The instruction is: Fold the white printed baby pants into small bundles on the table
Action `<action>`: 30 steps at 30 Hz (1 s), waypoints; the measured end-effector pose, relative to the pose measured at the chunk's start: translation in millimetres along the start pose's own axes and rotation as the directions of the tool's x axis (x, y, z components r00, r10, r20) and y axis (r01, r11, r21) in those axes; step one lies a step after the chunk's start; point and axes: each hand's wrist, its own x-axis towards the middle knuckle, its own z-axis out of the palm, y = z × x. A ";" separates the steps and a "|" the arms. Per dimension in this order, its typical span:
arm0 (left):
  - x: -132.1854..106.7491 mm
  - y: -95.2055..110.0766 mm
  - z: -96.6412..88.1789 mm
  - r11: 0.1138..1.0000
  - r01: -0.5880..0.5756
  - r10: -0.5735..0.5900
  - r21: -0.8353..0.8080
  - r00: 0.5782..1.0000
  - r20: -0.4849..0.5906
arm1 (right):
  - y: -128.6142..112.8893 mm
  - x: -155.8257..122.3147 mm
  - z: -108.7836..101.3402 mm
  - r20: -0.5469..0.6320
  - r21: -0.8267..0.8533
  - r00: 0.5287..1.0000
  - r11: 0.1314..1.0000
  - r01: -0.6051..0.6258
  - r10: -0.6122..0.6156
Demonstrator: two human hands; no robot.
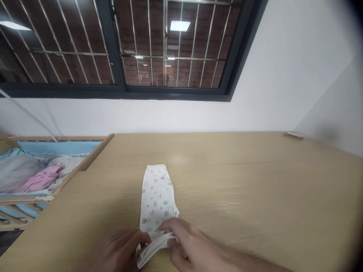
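At bottom centre, the left hand (124, 245) and right hand (188, 243) each have their grip pinched on the near end of a printed white cloth (156, 196). It lies up the counter (241, 204) toward mid-frame; a crib (93, 155) stands at left.

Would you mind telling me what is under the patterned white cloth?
The cloth lies on the wooden table, which shows on both sides of it. Anything directly beneath the cloth is covered. The left hand and right hand hide parts of its near end.
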 end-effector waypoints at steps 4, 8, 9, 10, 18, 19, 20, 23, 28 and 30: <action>27.5 -6.1 -21.3 0.976 0.199 -0.211 -0.087 0.965 -0.157 | 13.1 33.0 -21.5 -0.115 0.125 0.991 0.991 -0.048 0.063; 84.6 -28.5 -38.8 0.956 0.271 -0.288 -0.117 0.942 -0.172 | 56.4 100.8 -34.2 -0.363 0.126 0.931 0.992 0.015 0.032; 100.6 -36.3 -40.0 0.952 0.298 -0.307 -0.075 0.936 -0.172 | 69.6 118.9 -35.9 -0.409 0.116 0.912 0.993 0.019 0.030; 116.2 -44.8 -39.5 0.941 0.337 -0.333 -0.008 0.926 -0.179 | 83.0 136.2 -36.8 -0.437 0.116 0.899 0.993 0.014 0.039; 189.3 -100.8 -5.0 0.836 0.496 -0.451 0.235 0.865 -0.220 | 161.9 207.2 -23.1 -0.418 0.162 0.879 0.971 -0.175 0.228; 189.9 -101.3 -2.1 0.831 0.495 -0.446 0.254 0.866 -0.227 | 165.6 207.7 -22.2 -0.410 0.153 0.884 0.972 -0.176 0.225; 188.2 -99.5 0.4 0.827 0.489 -0.432 0.276 0.868 -0.243 | 167.6 207.0 -22.2 -0.405 0.143 0.888 0.974 -0.175 0.218; 168.0 -82.4 11.8 0.828 0.444 -0.352 0.342 0.887 -0.299 | 160.9 197.6 -26.4 -0.426 0.083 0.891 0.987 -0.138 0.160; 102.0 -42.0 58.8 0.872 0.115 0.025 0.476 0.960 -0.278 | 110.8 164.8 -25.0 -0.195 -0.180 0.954 0.964 0.193 -0.228; 80.5 -32.3 79.0 0.863 0.050 0.089 0.502 0.964 -0.249 | 90.3 151.8 -14.6 0.034 -0.163 0.938 0.924 0.347 -0.346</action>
